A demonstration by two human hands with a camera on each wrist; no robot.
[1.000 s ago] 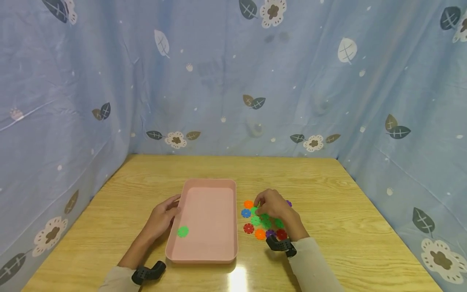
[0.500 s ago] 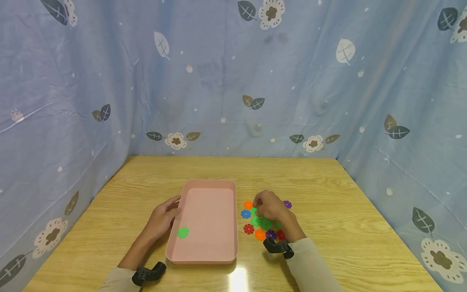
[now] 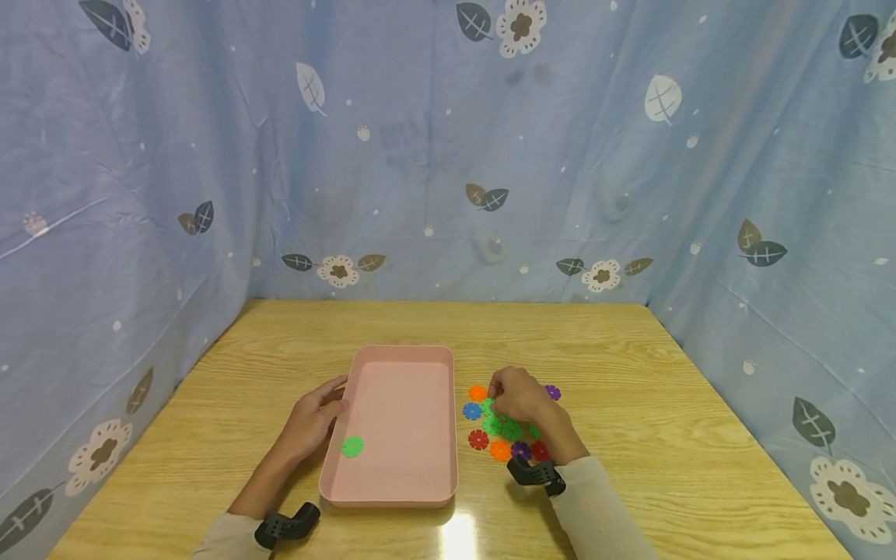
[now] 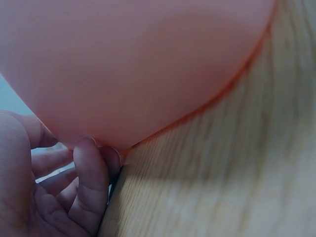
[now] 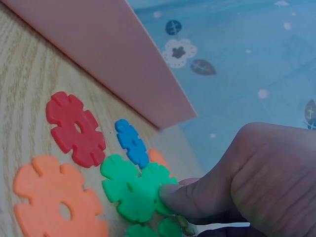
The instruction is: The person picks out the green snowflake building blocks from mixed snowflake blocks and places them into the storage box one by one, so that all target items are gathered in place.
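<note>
A pink tray (image 3: pixel 402 389) lies on the wooden table with one green notched disc (image 3: pixel 353 446) on its floor. At the tray's left side, my left hand (image 3: pixel 311 420) holds the wall, its curled fingertips (image 4: pixel 89 158) against the outside. To the right of the tray my right hand (image 3: pixel 521 397) reaches over a group of flat, flower-shaped interlocking discs. Its thumb (image 5: pixel 173 195) presses on a green disc (image 5: pixel 160 175) that overlaps another green disc (image 5: pixel 126 192); the fingers beneath are mostly hidden.
Around the right hand lie red (image 3: pixel 478 439), orange (image 3: pixel 500 450), blue (image 3: pixel 472 411) and purple discs (image 3: pixel 521 451), with several more green ones. A blue patterned curtain (image 3: pixel 434 155) hangs behind and at both sides of the wooden table (image 3: pixel 595 334).
My right hand has shifted slightly left over the discs, and more of the purple disc at the far right shows. The left hand and tray keep their place.
</note>
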